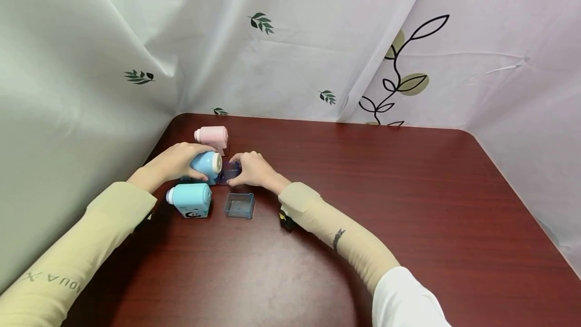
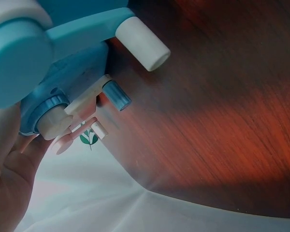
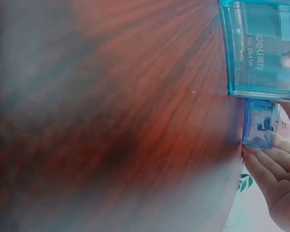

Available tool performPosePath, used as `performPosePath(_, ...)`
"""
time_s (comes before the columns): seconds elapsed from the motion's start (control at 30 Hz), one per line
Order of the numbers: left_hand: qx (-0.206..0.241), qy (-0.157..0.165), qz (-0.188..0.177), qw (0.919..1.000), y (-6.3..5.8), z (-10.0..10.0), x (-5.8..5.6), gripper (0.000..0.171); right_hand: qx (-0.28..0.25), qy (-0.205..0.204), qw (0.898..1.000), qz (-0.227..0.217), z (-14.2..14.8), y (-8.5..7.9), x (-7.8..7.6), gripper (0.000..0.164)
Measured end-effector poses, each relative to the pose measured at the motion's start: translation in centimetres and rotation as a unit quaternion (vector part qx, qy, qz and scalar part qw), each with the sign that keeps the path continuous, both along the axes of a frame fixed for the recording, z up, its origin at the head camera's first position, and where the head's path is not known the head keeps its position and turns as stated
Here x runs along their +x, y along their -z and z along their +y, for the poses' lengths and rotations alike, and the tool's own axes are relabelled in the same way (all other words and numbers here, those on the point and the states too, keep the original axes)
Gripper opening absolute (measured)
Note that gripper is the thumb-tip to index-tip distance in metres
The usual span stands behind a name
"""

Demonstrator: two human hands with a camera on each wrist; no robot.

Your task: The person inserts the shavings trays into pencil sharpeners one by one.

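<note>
My left hand (image 1: 170,163) grips a blue crank pencil sharpener (image 1: 205,163) from above, fingers behind it and thumb in front. To its right, my right hand (image 1: 256,169) pinches a clear blue shavings drawer (image 1: 230,173) between thumb and fingers. That drawer (image 3: 261,126) lies right beside the sharpener's front; whether they touch I cannot tell. Nearer me lies a teal pencil sharpener (image 1: 189,198) with a panda print. In the left wrist view, its crank knob (image 2: 142,44) juts out past the blue sharpener (image 2: 72,79).
A clear teal drawer (image 1: 239,206), marked deli in the right wrist view, sits apart, right of the teal sharpener. Behind my left hand is a pink pencil sharpener (image 1: 212,136). The brown table (image 1: 363,191) meets a white curtain (image 1: 290,74) at the back and left.
</note>
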State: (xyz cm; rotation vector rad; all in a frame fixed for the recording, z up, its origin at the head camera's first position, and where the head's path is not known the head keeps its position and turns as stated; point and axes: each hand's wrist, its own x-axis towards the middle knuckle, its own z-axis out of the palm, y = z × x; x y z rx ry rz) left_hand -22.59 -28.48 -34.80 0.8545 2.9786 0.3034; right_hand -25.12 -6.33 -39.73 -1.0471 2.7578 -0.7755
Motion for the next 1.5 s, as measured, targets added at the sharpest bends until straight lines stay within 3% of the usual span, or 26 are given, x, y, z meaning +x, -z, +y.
performPosePath(0.93,-0.006,-0.004,0.004,1.0000,0.2,0.0,0.0,0.069,0.001,0.000,1.000,-0.010,-0.4,0.2,-0.2,0.053)
performPosePath(1.5,-0.008,0.002,0.007,0.9999,-0.1,0.1,-0.2,0.066,0.002,-0.012,1.000,0.008,-1.1,0.1,-0.6,0.054)
